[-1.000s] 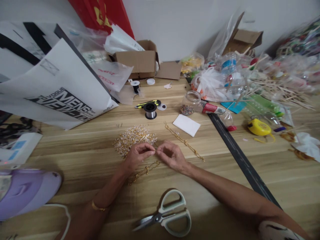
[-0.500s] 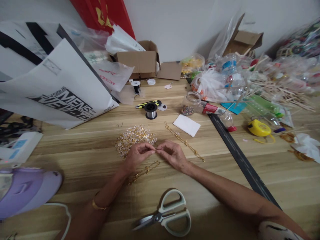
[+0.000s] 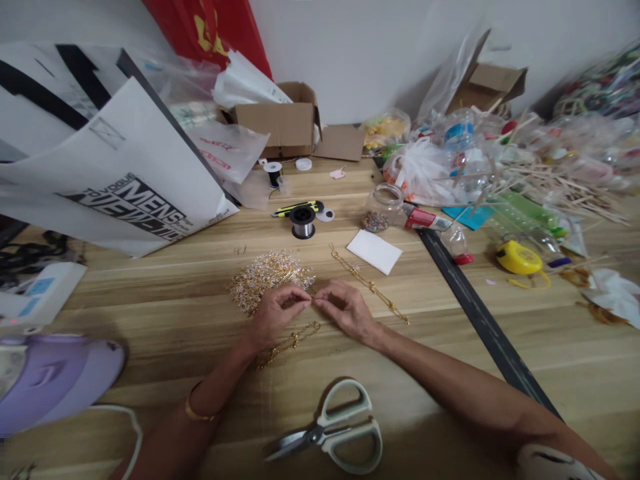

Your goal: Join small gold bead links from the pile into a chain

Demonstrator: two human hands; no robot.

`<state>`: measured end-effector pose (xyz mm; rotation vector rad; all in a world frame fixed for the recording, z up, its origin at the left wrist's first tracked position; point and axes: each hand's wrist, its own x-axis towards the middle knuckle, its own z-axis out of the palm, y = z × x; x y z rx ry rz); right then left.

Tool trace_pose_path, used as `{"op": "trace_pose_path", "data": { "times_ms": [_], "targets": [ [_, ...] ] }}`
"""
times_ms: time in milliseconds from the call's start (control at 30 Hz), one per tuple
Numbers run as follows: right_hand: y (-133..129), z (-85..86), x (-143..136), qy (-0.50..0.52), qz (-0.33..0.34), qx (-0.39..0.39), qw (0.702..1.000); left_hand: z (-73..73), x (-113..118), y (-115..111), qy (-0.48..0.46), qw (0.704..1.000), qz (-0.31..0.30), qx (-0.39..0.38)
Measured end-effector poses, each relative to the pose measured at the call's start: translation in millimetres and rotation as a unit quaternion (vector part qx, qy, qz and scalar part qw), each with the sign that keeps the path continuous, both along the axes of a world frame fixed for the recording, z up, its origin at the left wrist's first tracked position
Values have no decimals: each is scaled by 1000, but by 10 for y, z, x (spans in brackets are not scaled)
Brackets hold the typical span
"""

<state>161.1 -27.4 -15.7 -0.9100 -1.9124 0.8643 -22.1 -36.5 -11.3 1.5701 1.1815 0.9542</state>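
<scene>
Beyond the left hand [image 3: 281, 312], leftward, the white bag [image 3: 127, 157] reads "TO VOGUE" and "MENS"; its other lettering blurs

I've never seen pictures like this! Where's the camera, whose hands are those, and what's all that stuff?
There's no robot here. A person wears a camera on their head, looking forward and down, so you see roughly what they see. The left hand and right hand are their own, bare, with fingertips pinched close together. Whatever they pinch is too tiny to make out.

On the wooden table, a pile of little clear and gold pieces lies just beyond the left hand. One gold chain lies near the left wrist, and another beyond the right hand. The scissors lie closer to the person. Farther back stands a black spool.
</scene>
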Motion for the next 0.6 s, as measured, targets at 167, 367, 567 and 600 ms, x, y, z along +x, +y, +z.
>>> {"op": "trace_pose_path", "data": {
  "times_ms": [167, 367, 567, 600],
  "targets": [
    [5, -12, 4, -3, 3, 24, 1000, -16, -10, 4, 9, 1000, 5, 4],
    [9, -32, 26, -38, 21, 75, 996, -24, -17, 5, 17, 1000, 4, 24],
    [13, -27, 38, -79, 20, 117, 990, -39, -22, 3, 19, 999, -1, 32],
    [14, -25, 37, -81, 19, 122, 989, -39, -22, 2, 19, 999, -1, 33]
  ]
}}
